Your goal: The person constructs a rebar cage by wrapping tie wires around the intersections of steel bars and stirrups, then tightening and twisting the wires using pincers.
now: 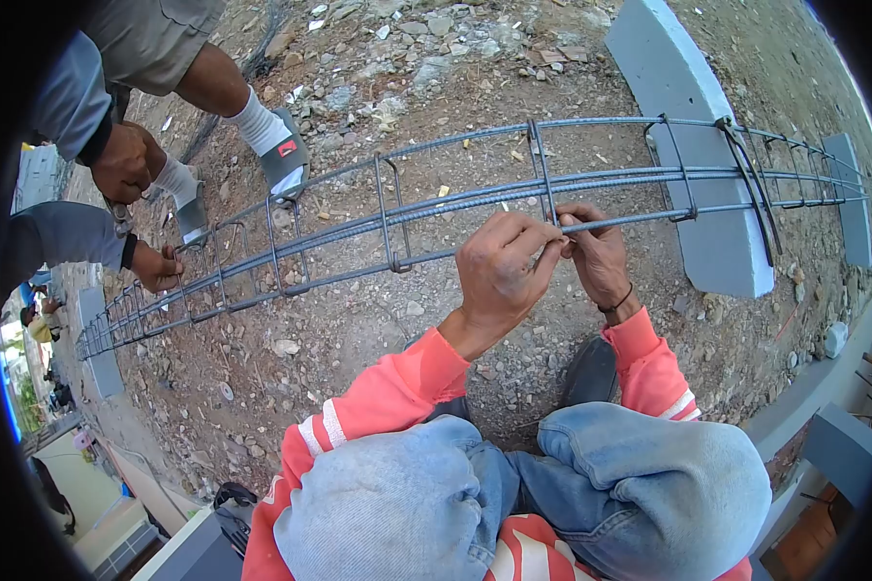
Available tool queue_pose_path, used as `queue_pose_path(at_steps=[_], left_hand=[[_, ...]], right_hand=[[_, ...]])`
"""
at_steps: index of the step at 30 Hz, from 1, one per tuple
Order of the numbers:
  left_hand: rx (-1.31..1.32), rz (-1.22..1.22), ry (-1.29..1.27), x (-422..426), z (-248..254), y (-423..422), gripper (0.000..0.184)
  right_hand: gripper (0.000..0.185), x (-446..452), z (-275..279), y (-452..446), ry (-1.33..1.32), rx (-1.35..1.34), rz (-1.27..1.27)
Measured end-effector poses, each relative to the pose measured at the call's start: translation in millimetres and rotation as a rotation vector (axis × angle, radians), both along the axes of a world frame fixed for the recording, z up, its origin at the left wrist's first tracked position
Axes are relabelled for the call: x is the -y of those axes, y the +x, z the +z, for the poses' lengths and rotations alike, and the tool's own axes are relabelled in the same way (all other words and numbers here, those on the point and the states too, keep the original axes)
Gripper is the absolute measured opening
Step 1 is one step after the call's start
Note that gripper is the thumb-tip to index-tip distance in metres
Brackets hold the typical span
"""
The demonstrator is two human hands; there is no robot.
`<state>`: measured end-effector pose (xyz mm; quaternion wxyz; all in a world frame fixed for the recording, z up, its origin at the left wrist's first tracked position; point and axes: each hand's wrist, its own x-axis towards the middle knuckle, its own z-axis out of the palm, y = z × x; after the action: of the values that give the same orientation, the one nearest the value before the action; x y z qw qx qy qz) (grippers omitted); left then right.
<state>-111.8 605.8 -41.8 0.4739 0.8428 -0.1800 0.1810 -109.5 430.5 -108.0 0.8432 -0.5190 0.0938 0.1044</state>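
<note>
A long rebar cage [421, 209] of ribbed bars and square stirrups runs across the view. My left hand [504, 259] is closed in a pinch at the near bar, by the foot of a stirrup [543, 169]. From the other side my right hand [601, 257] meets it, thumb and fingers pinched together around the same joint. What sits between the fingertips is too small to make out; the bar passes right beside them.
A grey block [693, 145] under the cage supports it on the right, with another block [846, 184] farther along. Black straps or rods [754, 184] hang over the cage there. At left, a co-worker's hand [155, 266] touches the cage. Stony ground [358, 358] lies beneath.
</note>
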Motion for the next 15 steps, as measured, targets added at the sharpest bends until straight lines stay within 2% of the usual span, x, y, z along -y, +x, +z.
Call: queue_pose_path(at_steps=[4,7,9,10,12,15], left_hand=[[-0.043,-0.003,-0.003,0,4,1,0.013],[-0.029,-0.031,-0.005,-1,2,2,0.014],[0.003,-0.039,-0.010,-1,-2,3,0.014],[0.038,-0.045,-0.014,-2,-4,3,0.014],[0.068,-0.051,0.025,-3,-6,2,0.015],[0.149,-0.089,0.074,-7,-10,2,0.017]], right_hand=[[0.021,-6,9,3,0.143,-0.023,-0.052],[0.017,-9,9,-1,0.018,-0.018,-0.006],[0.013,-9,6,-3,-0.234,0.117,0.012],[0.013,-10,7,-7,-0.234,0.119,0.013],[0.012,-12,13,-22,-0.514,0.234,-0.079],[0.011,-17,30,-34,-0.611,0.104,-0.078]])
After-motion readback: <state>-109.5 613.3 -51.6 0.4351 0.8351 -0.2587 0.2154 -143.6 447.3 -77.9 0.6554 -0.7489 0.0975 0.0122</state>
